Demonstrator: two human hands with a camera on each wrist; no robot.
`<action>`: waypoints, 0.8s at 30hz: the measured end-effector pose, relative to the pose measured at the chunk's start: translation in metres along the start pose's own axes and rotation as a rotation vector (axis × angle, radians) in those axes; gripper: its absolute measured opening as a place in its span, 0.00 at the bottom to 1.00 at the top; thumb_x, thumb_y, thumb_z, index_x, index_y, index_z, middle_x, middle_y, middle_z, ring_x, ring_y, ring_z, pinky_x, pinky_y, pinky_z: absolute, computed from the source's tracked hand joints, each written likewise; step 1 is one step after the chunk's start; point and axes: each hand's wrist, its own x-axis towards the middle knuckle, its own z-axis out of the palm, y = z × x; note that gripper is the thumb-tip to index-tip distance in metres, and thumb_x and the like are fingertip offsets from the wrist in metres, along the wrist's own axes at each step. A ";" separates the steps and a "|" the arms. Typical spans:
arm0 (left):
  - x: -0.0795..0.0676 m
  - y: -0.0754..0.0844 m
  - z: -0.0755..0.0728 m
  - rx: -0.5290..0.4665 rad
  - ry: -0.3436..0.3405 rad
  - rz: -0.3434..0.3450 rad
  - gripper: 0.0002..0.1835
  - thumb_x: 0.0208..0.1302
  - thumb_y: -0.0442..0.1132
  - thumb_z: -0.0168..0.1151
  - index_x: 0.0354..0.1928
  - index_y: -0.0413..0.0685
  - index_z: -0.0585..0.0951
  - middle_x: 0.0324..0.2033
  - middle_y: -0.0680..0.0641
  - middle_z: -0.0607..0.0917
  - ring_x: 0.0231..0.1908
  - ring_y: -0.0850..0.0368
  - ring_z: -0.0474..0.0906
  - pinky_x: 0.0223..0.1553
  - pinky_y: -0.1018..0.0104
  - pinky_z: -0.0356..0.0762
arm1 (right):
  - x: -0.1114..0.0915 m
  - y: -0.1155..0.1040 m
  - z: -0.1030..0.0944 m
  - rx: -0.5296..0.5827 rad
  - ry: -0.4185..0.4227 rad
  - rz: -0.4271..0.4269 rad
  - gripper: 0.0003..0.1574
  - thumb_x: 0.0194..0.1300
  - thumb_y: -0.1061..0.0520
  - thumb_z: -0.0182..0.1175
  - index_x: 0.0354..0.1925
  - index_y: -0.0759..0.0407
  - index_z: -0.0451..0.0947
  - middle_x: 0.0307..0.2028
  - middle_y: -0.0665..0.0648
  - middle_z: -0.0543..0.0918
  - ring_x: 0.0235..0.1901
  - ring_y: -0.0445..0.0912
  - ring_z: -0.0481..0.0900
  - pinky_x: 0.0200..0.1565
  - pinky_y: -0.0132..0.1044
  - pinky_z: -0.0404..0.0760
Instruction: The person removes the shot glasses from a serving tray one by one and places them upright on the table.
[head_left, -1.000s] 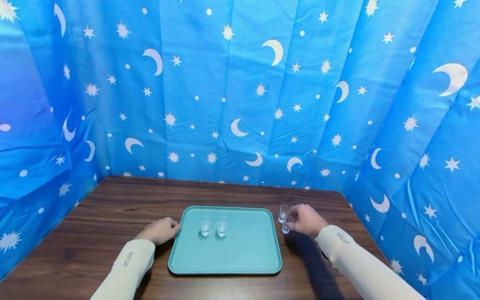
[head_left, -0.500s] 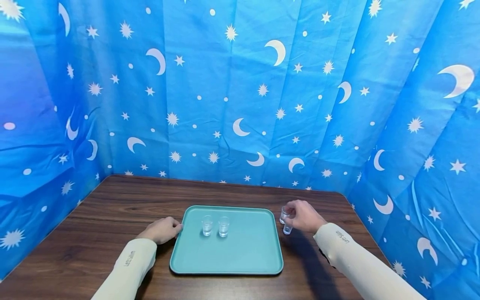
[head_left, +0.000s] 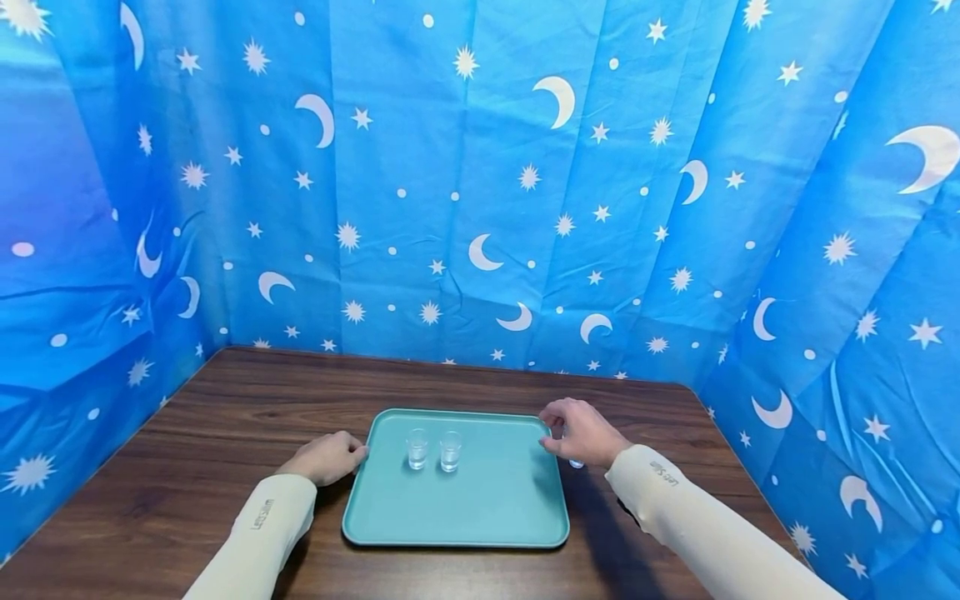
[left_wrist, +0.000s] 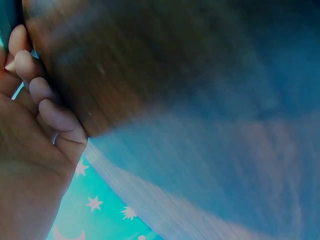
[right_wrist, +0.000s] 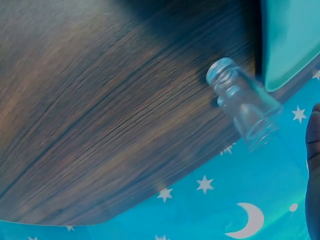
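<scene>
My left hand (head_left: 326, 460) holds the left rim of a teal tray (head_left: 502, 517); in the left wrist view its fingers (left_wrist: 42, 90) are curled beside that rim. On the tray stand two small clear shot glasses, the left one (head_left: 417, 450) close to the right one (head_left: 450, 452). Over the tray's far right corner is my right hand (head_left: 585, 433), thumb and fingers loosely bent, nothing seen between them. Beside the tray, a clear shot glass (right_wrist: 245, 102) stands on the table with another partly overlapped behind it; my right hand mostly hides them in the head view.
The tray lies on a dark wood-grain table (head_left: 247, 417). Blue curtains (head_left: 420, 167) with white moons and stars hang at the back and along both sides.
My right hand has let go of the shot glass at the tray's right and moved left to the tray's far right corner. My left hand has stayed at the left rim.
</scene>
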 end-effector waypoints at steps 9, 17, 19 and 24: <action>0.000 -0.002 -0.001 -0.005 0.003 -0.014 0.17 0.63 0.47 0.45 0.45 0.48 0.77 0.26 0.55 0.76 0.26 0.59 0.69 0.31 0.57 0.64 | 0.012 -0.008 0.012 -0.004 -0.010 -0.066 0.16 0.49 0.50 0.62 0.39 0.50 0.75 0.35 0.49 0.77 0.34 0.43 0.73 0.35 0.34 0.71; -0.001 -0.002 0.000 -0.013 0.006 -0.018 0.17 0.63 0.47 0.45 0.45 0.48 0.77 0.25 0.55 0.76 0.25 0.59 0.69 0.29 0.58 0.63 | 0.020 -0.017 0.019 -0.013 0.007 -0.072 0.18 0.48 0.49 0.63 0.40 0.50 0.75 0.35 0.47 0.76 0.33 0.40 0.73 0.35 0.33 0.72; 0.000 -0.001 0.001 -0.016 0.008 -0.025 0.17 0.63 0.47 0.45 0.45 0.47 0.77 0.25 0.55 0.76 0.26 0.59 0.70 0.30 0.59 0.64 | 0.021 -0.019 0.020 -0.006 0.008 -0.080 0.18 0.48 0.49 0.63 0.40 0.50 0.75 0.35 0.47 0.76 0.33 0.40 0.73 0.35 0.33 0.72; 0.001 0.000 0.002 -0.020 0.010 -0.034 0.17 0.63 0.47 0.45 0.45 0.48 0.77 0.25 0.55 0.76 0.27 0.59 0.70 0.31 0.59 0.64 | 0.024 -0.026 0.022 0.017 -0.002 -0.096 0.20 0.49 0.49 0.63 0.42 0.52 0.75 0.36 0.50 0.77 0.34 0.42 0.74 0.36 0.33 0.72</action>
